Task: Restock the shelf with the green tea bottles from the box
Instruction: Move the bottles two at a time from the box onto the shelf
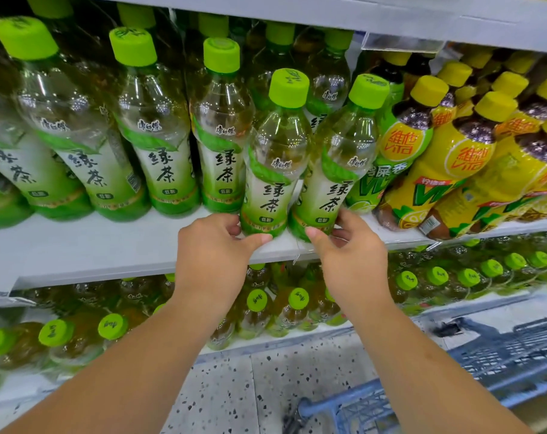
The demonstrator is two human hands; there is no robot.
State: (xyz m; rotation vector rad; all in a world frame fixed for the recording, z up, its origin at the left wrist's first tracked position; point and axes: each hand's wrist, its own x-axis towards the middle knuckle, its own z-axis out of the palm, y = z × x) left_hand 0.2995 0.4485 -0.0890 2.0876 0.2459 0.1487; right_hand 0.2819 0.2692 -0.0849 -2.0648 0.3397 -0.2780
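Gripping bottles low, left hand and right hand fingers could topple them off the shelf toward 6 o'clock.

Straight ahead of me at twelve o'clock is a white shelf, its front edge running from nine to three o'clock, with another white board overhead. A clear plastic label strip hangs from that board at one o'clock. Yellow-capped lemon tea bottles crowd two o'clock. Below me at six o'clock the floor is pale terrazzo with dark flecks. A blue wire trolley sits at five o'clock. The light is bright and even.
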